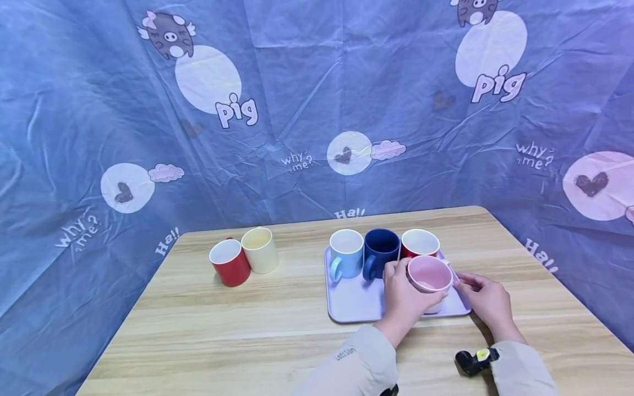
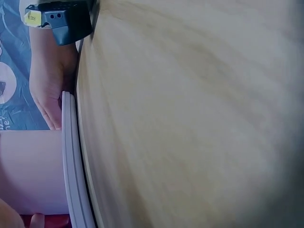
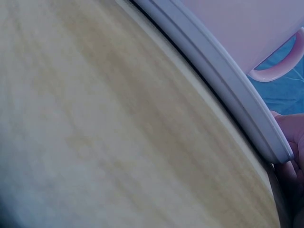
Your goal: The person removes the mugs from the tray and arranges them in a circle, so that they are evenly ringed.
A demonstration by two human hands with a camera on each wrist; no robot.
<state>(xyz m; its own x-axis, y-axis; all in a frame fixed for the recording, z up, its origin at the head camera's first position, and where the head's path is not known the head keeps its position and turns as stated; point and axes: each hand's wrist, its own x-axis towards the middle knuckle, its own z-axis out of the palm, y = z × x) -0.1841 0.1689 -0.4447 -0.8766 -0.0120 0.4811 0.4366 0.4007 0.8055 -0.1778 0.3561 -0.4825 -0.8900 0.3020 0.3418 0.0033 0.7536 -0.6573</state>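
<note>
Showing between both hands [image 1: 408, 297] [image 1: 487, 302], pink mug [image 1: 430, 278], left gripping it

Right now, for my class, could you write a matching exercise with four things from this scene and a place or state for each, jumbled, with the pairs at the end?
Things:
1. pink mug
2. cream mug
3. dark blue mug
4. lavender tray

Places or states:
A. between the light blue mug and a red mug
B. touched at its edge by the right grip
C. held by the left grip
D. off the tray, beside another red mug

Pairs: 1-C, 2-D, 3-A, 4-B
</note>
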